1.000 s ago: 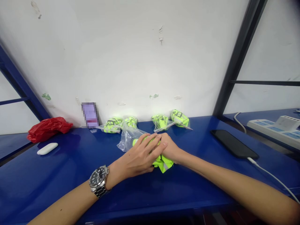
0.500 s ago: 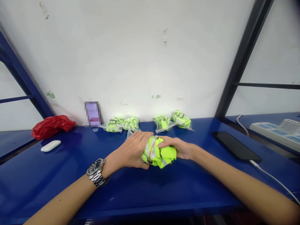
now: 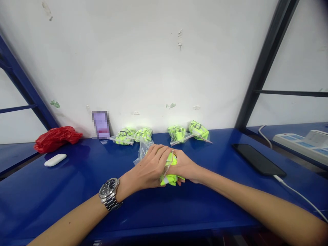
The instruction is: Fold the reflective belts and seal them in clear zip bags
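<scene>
Both hands meet at the middle of the blue shelf (image 3: 64, 198). My left hand (image 3: 150, 167), with a steel watch on its wrist, is curled round a bunched neon-yellow vest (image 3: 169, 171). My right hand (image 3: 186, 167) presses the same vest from the right, fingers closed on it. A clear plastic zip bag (image 3: 143, 150) lies just behind the hands, touching the bundle. Most of the vest is hidden between the palms.
Several bagged neon vests (image 3: 176, 133) line the white wall at the back. A red plastic bag (image 3: 55, 136) and a white oval case (image 3: 55, 160) lie at the left. At the right lie a black phone (image 3: 258, 160) with its cable and a power strip (image 3: 302, 143).
The vest bundle, spread wider between the hands half a second ago, is now squeezed smaller. Both hands have closed together over it, and the clear bag shows again behind them.
</scene>
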